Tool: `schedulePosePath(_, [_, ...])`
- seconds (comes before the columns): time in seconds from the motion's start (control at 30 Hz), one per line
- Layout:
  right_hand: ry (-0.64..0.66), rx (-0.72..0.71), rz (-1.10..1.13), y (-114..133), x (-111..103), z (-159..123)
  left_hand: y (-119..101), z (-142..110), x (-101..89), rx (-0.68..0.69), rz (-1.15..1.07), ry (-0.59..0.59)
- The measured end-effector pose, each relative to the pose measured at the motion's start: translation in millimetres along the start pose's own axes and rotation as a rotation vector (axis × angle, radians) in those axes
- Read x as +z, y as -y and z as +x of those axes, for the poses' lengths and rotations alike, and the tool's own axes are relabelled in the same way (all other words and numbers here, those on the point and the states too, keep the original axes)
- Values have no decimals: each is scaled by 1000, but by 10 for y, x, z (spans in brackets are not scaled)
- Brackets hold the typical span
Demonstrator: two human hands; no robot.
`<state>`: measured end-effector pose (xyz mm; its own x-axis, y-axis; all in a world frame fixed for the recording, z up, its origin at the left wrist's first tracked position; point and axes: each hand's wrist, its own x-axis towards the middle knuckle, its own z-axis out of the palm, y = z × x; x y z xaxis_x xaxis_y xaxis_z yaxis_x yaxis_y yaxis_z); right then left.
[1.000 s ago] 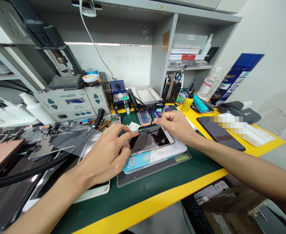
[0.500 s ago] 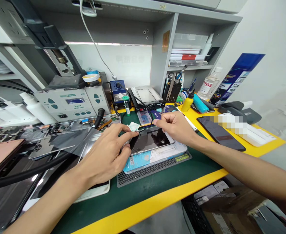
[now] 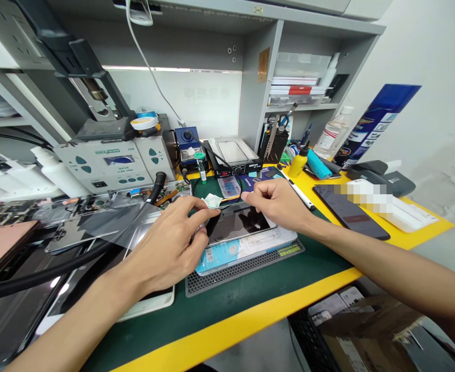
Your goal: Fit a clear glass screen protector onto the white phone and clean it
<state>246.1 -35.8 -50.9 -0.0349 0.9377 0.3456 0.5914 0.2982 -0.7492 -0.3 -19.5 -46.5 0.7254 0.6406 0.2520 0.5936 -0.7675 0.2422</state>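
Holding the phone (image 3: 237, 225) at its left end, the left hand (image 3: 173, 243) has its thumb and fingers around the edge. The phone lies flat between both hands, on a blue and white pack (image 3: 246, 249). The right hand (image 3: 279, 204) is at the far right edge, thumb and bent finger pressed together; I cannot tell if they pinch anything. It has moved a little left, and more of the white pen (image 3: 299, 192) shows now.

Bare green mat (image 3: 235, 305) in front, black hose (image 3: 95, 253) across the left.
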Motion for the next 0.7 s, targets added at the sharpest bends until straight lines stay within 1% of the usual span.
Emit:
schedulePosePath(0.27, [3,-7,-2,21,-13,-9,-8,13,-6,-11,-9,20])
schedulePosePath(0.7, [11,-5,-4,2,-3,-7,-4,11,8,8,-8,-3])
